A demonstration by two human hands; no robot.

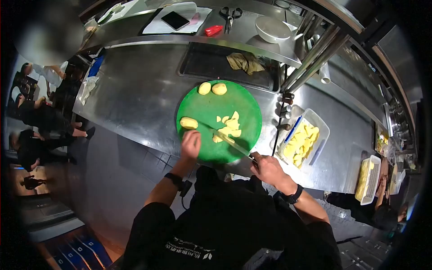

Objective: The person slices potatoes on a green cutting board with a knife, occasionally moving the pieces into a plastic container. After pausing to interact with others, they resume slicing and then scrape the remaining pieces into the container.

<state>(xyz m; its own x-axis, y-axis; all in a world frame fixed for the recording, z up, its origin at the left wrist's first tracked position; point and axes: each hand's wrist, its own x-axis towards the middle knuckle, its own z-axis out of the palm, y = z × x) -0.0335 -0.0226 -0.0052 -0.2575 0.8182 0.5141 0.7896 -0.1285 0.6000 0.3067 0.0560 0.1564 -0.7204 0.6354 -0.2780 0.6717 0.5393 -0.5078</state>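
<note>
My right hand (267,169) is wrapped round the handle of a kitchen knife (237,146), its blade angled up and left over the round green cutting board (202,105). Beside the blade lie cut potato pieces (232,124), some at its edge. My left hand (191,144) is curled at the board's near left edge, knuckles up, and its palm is hidden; I cannot tell if it holds anything. Just past its fingers lies a peeled potato (189,123). Two more pale potatoes, a left one (204,88) and a right one (219,89), sit at the board's far edge.
A clear plastic tub (325,128) of potato pieces stands right of the board. Behind lie a dark tray (202,63) and a crumpled cloth (245,63). The shelf above bears a phone (175,20), scissors (230,18) and a bowl (273,29). People stand at left.
</note>
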